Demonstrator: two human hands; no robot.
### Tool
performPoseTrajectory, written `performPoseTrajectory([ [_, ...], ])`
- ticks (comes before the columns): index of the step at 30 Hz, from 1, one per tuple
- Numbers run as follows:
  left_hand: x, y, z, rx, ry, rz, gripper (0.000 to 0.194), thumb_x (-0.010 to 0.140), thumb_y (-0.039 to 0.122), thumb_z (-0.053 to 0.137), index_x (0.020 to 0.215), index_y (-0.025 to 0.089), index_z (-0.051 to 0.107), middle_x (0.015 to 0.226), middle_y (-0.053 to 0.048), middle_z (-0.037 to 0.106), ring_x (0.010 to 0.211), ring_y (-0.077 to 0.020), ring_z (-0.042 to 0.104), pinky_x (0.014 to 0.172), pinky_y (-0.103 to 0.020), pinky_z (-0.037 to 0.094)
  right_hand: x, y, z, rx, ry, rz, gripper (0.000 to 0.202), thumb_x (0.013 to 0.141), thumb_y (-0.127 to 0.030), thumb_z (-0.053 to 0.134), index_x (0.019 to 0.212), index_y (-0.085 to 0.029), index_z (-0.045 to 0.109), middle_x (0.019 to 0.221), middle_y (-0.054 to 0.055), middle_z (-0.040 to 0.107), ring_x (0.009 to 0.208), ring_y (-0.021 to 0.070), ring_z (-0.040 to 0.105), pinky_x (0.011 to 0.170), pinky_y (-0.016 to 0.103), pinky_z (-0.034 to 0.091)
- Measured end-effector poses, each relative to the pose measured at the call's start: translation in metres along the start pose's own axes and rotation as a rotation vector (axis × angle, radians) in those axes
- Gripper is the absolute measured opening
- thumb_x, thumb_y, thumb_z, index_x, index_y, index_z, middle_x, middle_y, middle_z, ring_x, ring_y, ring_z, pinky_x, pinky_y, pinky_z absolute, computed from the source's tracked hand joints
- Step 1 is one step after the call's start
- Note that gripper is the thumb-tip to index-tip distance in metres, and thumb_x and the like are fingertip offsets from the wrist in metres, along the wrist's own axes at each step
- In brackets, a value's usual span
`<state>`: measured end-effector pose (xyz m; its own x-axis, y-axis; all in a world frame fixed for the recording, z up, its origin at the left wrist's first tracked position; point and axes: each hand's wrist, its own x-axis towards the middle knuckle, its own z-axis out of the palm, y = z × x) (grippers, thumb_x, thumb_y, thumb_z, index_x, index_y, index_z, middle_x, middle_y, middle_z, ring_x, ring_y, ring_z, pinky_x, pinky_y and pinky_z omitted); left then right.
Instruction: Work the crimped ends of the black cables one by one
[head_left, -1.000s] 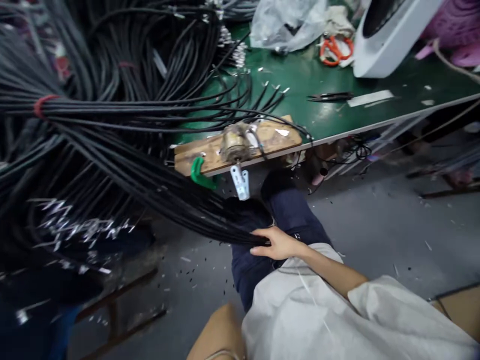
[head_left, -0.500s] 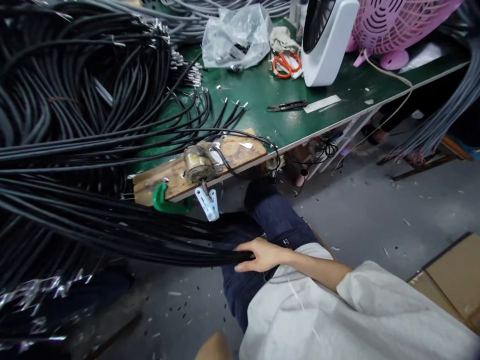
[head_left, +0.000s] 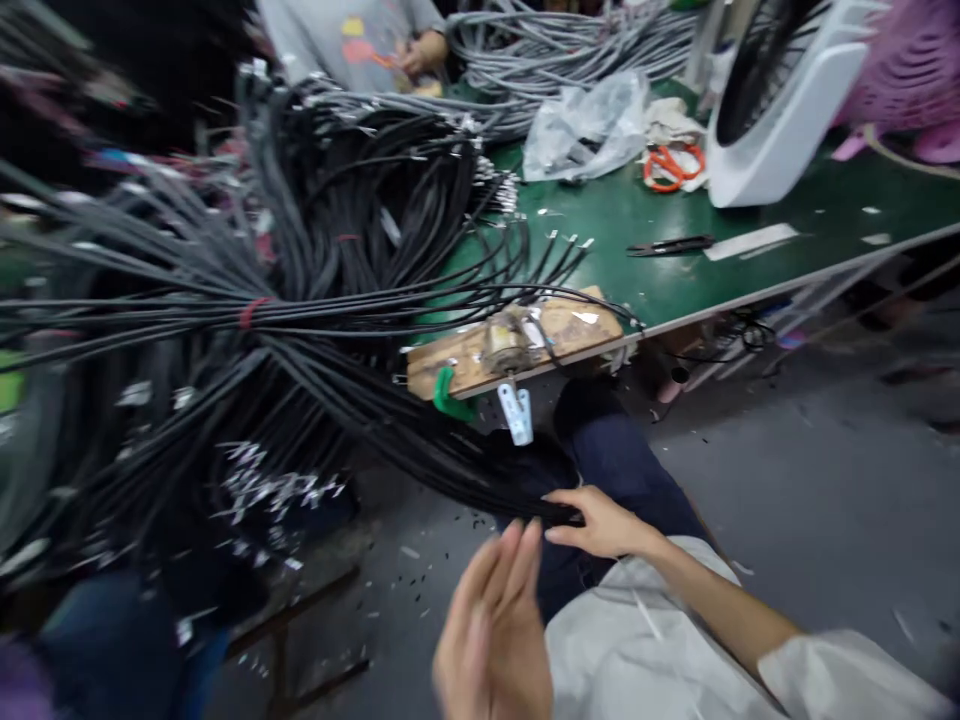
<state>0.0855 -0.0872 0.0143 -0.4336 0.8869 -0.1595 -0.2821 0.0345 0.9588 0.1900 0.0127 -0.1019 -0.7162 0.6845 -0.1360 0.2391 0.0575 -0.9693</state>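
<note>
Cables crowd the green table above a grey, scrap-littered floor.

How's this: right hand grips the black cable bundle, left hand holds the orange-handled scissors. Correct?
Not the scissors part. The head view shows the left hand open, and the orange-handled scissors lying on the green table. The right hand does grip the black cable bundle.

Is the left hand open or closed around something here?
Open: the left hand is blurred, but its fingers are extended and nothing shows in it; the right hand holds the black cables.
</note>
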Motion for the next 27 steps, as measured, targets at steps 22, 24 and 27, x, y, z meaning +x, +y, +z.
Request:
performPoseTrajectory([
  [22,0.114,0.014,0.016,1.667,-1.257,0.732,0.006,0.085,0.01,0.053,0.089,0.012,0.058,0.079,-0.007,0.067,0.065,-0.0219,0.066,0.054,-0.031,0.05,-0.061,-0.049,-0.051,-0.308,0.339,0.089,0.034,0.077,-0.021,0.07,0.111,-0.02,0.066,0.104,0.007,0.073,0.091,0.0231,0.07,0.083,0.031,0.054],
  [24,0.118,0.016,0.007,1.636,-1.225,0.666,0.007,0.087,0.014,0.052,0.093,0.013,0.056,0.083,-0.006,0.067,0.07,-0.0214,0.065,0.059,-0.031,0.05,-0.063,-0.051,-0.054,-0.311,0.36,0.028,0.033,0.076,-0.02,0.071,0.109,-0.021,0.066,0.103,0.006,0.073,0.09,0.0217,0.069,0.081,0.029,0.055],
  [27,0.121,0.018,-0.004,1.612,-1.2,0.564,0.01,0.088,0.017,0.051,0.097,0.016,0.054,0.087,-0.005,0.066,0.075,-0.0214,0.064,0.064,-0.03,0.05,-0.058,-0.051,-0.053,-0.327,0.355,-0.09,0.028,0.083,-0.013,0.061,0.109,-0.021,0.065,0.097,0.006,0.072,0.084,0.0193,0.069,0.073,0.026,0.055],
])
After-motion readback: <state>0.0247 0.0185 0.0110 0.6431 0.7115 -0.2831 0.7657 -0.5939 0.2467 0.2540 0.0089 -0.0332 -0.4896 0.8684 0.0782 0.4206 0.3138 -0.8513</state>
